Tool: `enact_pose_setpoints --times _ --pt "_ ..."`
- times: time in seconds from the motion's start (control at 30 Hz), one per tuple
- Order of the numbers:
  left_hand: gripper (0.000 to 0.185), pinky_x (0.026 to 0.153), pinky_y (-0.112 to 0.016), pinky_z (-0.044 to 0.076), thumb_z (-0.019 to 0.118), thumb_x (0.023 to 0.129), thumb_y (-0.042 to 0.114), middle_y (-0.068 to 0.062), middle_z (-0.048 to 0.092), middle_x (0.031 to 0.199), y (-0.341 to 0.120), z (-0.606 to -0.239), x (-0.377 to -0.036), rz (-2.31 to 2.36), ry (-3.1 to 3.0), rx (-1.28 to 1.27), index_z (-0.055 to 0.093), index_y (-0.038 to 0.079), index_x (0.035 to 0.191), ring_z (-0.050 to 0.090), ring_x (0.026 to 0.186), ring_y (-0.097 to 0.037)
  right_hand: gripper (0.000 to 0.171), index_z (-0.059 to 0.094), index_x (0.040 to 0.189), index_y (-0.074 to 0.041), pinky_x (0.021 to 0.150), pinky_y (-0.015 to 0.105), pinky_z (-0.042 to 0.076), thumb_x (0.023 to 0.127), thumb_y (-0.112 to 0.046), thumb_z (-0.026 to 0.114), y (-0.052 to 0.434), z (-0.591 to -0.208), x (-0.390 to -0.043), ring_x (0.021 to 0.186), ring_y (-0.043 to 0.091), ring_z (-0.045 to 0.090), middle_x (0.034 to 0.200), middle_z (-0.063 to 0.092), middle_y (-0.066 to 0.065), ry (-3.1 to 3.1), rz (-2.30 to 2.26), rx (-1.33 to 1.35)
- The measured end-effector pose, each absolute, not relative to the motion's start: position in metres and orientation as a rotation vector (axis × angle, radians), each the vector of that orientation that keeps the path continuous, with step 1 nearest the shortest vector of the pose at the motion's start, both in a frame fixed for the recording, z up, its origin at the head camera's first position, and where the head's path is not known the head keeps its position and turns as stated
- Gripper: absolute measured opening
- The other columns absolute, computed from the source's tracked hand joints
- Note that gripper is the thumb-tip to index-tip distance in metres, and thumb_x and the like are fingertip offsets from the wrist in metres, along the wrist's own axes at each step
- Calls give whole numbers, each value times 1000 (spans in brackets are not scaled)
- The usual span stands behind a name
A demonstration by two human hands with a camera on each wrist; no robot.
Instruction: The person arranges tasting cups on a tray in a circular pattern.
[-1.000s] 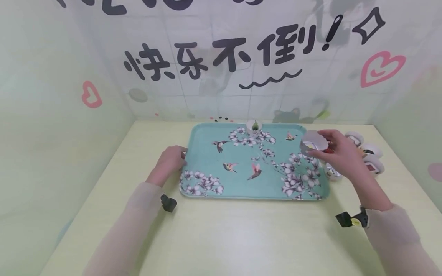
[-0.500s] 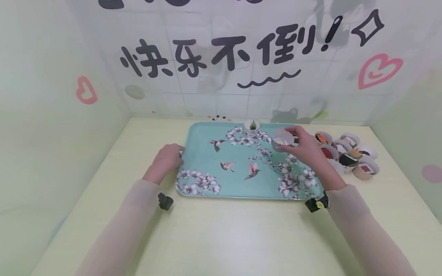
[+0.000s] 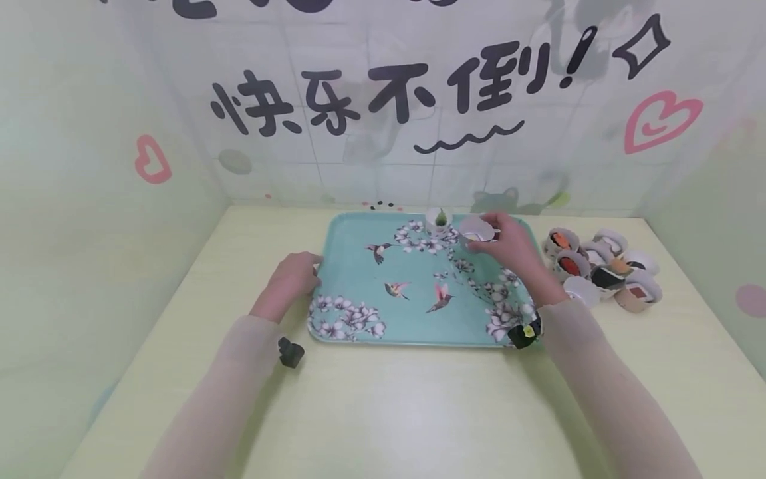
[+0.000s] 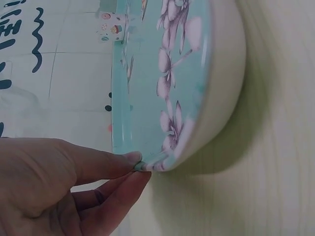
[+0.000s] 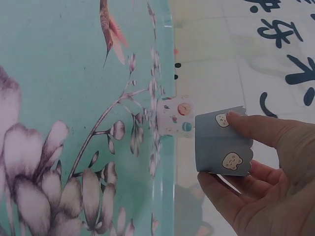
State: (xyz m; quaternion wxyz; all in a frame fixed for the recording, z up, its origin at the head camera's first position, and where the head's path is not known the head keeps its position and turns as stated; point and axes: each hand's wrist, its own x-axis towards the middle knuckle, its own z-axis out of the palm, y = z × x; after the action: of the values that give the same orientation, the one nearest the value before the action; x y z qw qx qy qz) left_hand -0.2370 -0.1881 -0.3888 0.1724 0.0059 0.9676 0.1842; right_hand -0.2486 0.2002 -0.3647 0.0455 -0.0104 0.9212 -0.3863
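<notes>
1. The wall behind the desk (image 3: 383, 412) carries bold black writing, "快乐不倒!", with a wavy underline, pink hearts and a black diamond outline (the top row of characters is cut off and cannot be read).
2. The desk is a smooth, pale yellow surface, closed in by pale green side walls and a white tiled-look back wall.
3. A rectangular teal tray (image 3: 359, 266) with rounded corners and a raised rim lies on the desk; it is printed with hummingbirds and pale blossoms, and looks hard and glossy.
4. The right hand (image 3: 509, 249) pinches a small paper cup (image 3: 477, 229) between thumb and fingers, low over the far part of the tray. In the right wrist view the cup (image 5: 224, 145) shows a grey scalloped wall with little bear faces.
5. Just beside it stands a white cup (image 3: 439, 221) with something green inside, at the tray's far rim.
6. The left hand (image 3: 290, 279) holds the tray's left edge, thumb and fingers (image 4: 115, 164) closed on the rim.
7. More filled paper cups (image 3: 601, 269) cluster on the desk to the right of the tray.
</notes>
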Motion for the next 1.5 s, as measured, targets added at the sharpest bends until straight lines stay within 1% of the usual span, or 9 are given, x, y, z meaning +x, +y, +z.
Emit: enact_pose_setpoints --times 0.07,0.23,0.43,0.63,0.73,0.97,1.2,1.33,1.5 --pt "59 83 -36 57 62 94 7 -22 66 122 -188 -388 -236 528 2749 14 42 1 149 64 101 -29 72 39 149 -2 109 56 46 91 -28 73 199 -368 -254 136 41 46 152 44 22 2814 -1171 -12" --pt "61 86 -38 57 62 94 7 -22 66 124 -188 -388 -236 538 2734 -7 41 2 150 65 104 -31 70 37 149 -2 108 56 45 93 -26 71 196 -376 -265 136 40 44 153 41 23 2788 -1194 8" --pt "61 84 -37 57 63 93 7 -21 67 121 -188 -390 -236 543 2739 -5 41 2 150 66 99 -29 69 35 150 -1 110 57 43 95 -25 69 198 -383 -279 138 41 42 156 37 24 2776 -1216 26" --pt "61 92 -42 57 63 93 7 -23 66 124 -189 -389 -236 557 2737 3 41 2 150 66 107 -33 68 35 149 0 112 58 41 94 -23 69 200 -389 -288 140 42 39 156 36 25 2752 -1249 54" --pt "61 91 -41 57 63 93 6 -23 67 123 -189 -390 -236 563 2733 8 41 2 150 66 105 -32 68 35 148 0 112 57 40 94 -23 69 199 -391 -291 140 42 39 156 36 25 2733 -1265 84" --pt "60 82 -35 57 62 94 7 -20 68 118 -188 -388 -235 566 2736 13 41 3 150 66 96 -27 65 37 146 1 110 57 43 94 -20 69 197 -394 -296 137 42 43 151 41 26 2750 -1268 119" --pt "61 86 -37 57 63 94 8 -20 68 121 -186 -387 -233 549 2735 8 41 4 151 66 100 -28 67 34 148 1 114 56 39 95 -21 68 194 -400 -299 139 42 40 152 39 26 2756 -1226 151" --pt "61 88 -38 57 63 94 7 -21 68 121 -185 -386 -233 550 2726 2 41 3 151 67 100 -28 71 32 150 0 115 57 37 94 -23 69 192 -402 -301 141 42 38 154 38 25 2746 -1213 161" --pt "60 84 -36 57 63 94 7 -21 68 119 -186 -385 -233 553 2723 -4 40 3 151 67 95 -26 73 29 151 -1 115 57 38 94 -22 70 191 -401 -302 141 42 38 154 38 26 2734 -1206 150"
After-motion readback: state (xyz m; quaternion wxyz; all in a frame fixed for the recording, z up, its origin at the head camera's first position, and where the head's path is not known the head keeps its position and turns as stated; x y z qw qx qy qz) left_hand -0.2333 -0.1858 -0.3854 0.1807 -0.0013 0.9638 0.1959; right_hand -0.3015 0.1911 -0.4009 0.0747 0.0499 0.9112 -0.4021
